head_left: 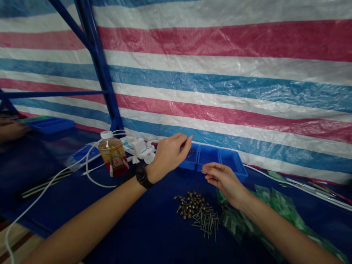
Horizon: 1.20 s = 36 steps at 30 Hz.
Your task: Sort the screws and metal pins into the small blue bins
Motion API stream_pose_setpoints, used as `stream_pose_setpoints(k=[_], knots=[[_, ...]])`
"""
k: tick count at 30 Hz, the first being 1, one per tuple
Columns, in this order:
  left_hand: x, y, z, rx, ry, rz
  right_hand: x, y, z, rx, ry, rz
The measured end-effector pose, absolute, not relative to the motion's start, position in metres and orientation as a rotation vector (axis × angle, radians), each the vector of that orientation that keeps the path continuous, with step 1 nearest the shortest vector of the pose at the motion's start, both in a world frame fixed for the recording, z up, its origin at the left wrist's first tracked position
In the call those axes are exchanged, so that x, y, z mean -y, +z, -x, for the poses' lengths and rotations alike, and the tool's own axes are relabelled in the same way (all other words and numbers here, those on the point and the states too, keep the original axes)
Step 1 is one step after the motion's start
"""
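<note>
My left hand [172, 152], with a dark watch [143, 175] on the wrist, is over the left compartment of a blue divided tray [233, 161]. Its fingers are curled toward the thumb, and what they hold, if anything, is hidden. A few small brass-coloured pieces [191, 151] lie in that compartment. My right hand [221, 179] is closed in a pinch in front of the tray, with a tiny shiny metal piece [202, 171] at the fingertips. Below both hands lie a pile of brass-coloured fittings [192, 203] and a heap of thin screws or pins [207, 220].
Green-printed plastic bags [277, 205] lie at the right. To the left stand a bottle [113, 154] and a white power strip with plugs [139, 147], with white cables [41, 194] across the table. Another person's hand [12, 130] is near a second blue tray [52, 124].
</note>
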<state>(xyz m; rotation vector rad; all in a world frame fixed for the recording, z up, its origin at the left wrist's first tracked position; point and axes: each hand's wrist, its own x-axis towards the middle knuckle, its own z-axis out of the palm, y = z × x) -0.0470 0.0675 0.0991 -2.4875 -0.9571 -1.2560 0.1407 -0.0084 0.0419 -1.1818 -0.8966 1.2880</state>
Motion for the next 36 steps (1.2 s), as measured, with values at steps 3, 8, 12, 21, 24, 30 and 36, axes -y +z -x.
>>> stream_pose_setpoints(k=[3, 8, 12, 21, 24, 30, 36], knots=[[-0.048, 0.09, 0.052, 0.81, -1.162, 2.678, 0.01, 0.043, -0.138, 0.942, 1.319, 1.149], [-0.033, 0.061, 0.062, 0.579, -0.793, 2.867, 0.014, 0.043, -0.134, 0.985, 1.41, 1.032], [-0.036, 0.057, 0.064, 0.575, -0.764, 2.934, 0.014, 0.04, -0.133, 1.019, 1.41, 1.015], [-0.05, 0.069, 0.057, 0.608, -0.995, 2.773, 0.013, 0.04, -0.131, 1.015, 1.394, 1.035], [-0.077, 0.105, 0.052, 0.714, -1.181, 2.64, 0.009, 0.036, -0.138, 1.021, 1.352, 1.106], [-0.09, 0.17, 0.056, 0.874, -1.699, 2.363, 0.002, 0.024, -0.15, 1.644, 1.142, 1.328], [-0.058, 0.085, 0.073, 0.856, -1.177, 2.658, 0.011, 0.016, -0.142, 2.185, 0.721, 1.308]])
